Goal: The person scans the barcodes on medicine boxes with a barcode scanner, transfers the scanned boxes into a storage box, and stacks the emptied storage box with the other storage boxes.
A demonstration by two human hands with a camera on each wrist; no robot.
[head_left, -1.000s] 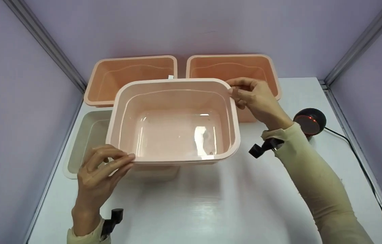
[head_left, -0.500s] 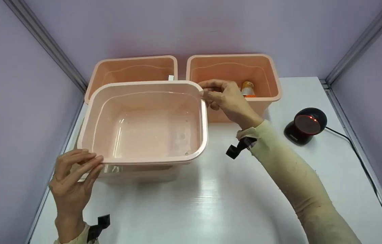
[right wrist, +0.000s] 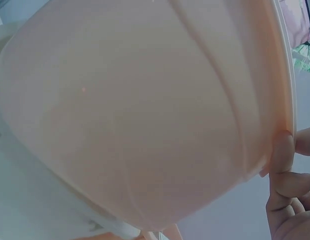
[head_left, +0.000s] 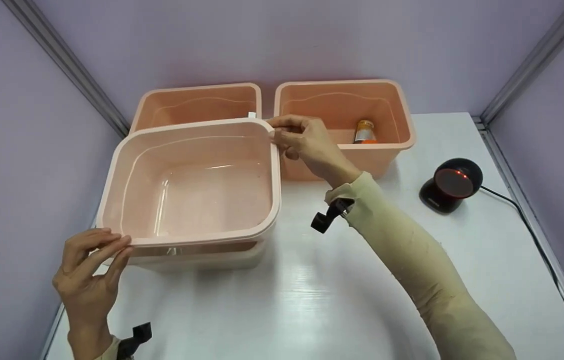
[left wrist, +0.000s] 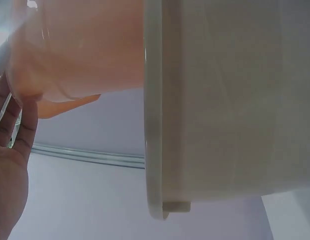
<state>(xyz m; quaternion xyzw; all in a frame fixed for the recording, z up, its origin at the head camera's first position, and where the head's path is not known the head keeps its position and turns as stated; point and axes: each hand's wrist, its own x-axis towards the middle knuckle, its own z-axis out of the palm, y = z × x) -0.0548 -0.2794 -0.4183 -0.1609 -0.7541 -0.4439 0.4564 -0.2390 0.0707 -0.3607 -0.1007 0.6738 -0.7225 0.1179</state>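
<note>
Both hands hold up a pale pink plastic bin (head_left: 192, 200), tilted so that its hollow inside faces the head camera. My left hand (head_left: 89, 267) pinches the rim at the near left corner. At the far right corner my right hand (head_left: 312, 147) pinches the rim between thumb and fingers; the right wrist view also shows this grip, with the bin's outer wall (right wrist: 135, 115) filling the picture. Beneath the held bin stands an off-white bin (head_left: 212, 260), mostly hidden from above; its side (left wrist: 230, 115) looms large in the left wrist view.
Two orange-pink bins stand against the back wall: a left one (head_left: 202, 102), partly covered, and a right one (head_left: 337, 160) holding a small orange-and-white container (head_left: 364, 131). A black scanner-like device (head_left: 454, 182) with red lights trails a cable (head_left: 527, 230) along the right.
Both hands have carried the pink bin leftward, over the off-white bin. The back right bin and its contents have come into view.
</note>
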